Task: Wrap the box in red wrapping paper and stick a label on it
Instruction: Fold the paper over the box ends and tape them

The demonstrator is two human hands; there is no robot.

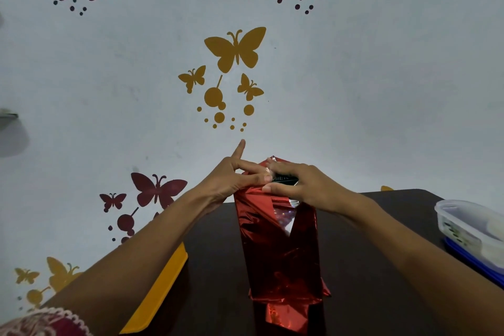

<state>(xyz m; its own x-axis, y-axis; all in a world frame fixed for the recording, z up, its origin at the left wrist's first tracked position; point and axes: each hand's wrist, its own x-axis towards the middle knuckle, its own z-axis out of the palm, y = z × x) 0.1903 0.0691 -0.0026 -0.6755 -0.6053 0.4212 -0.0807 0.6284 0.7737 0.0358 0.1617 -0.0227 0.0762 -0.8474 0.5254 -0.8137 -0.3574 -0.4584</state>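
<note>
We are holding glossy, crinkled red wrapping paper [272, 254] on a tall box [285, 179], left hand [231, 180] pressing straight-fingered, right hand [302, 185] fingers curling round its top, on a dark tabletop [354, 294] by a butterfly-stickered wall [381, 90].

- Box [285, 179]: nearly all under red wrapping paper [275, 254]. One dark patch shows at the top, its white lettering partly covered by fingers [282, 167] of the right grip [302, 185] and unreadable.
- Silvery patch [283, 219] in the paper's gap: too blurred to identify.
- Yellow board [161, 289]: far end behind the left forearm [136, 248], near end cut by the bottom edge.
- Clear container [463, 224]: cut by the right edge, contents blurred.
- Blue lid [471, 262] beneath it: also cut off.
- Grey object [8, 115]: mostly outside the left edge, unidentifiable.
- Sleeve [41, 322]: cut by the bottom corner.
- Yellow decal [386, 188]: lower part behind the tabletop [212, 267].
</note>
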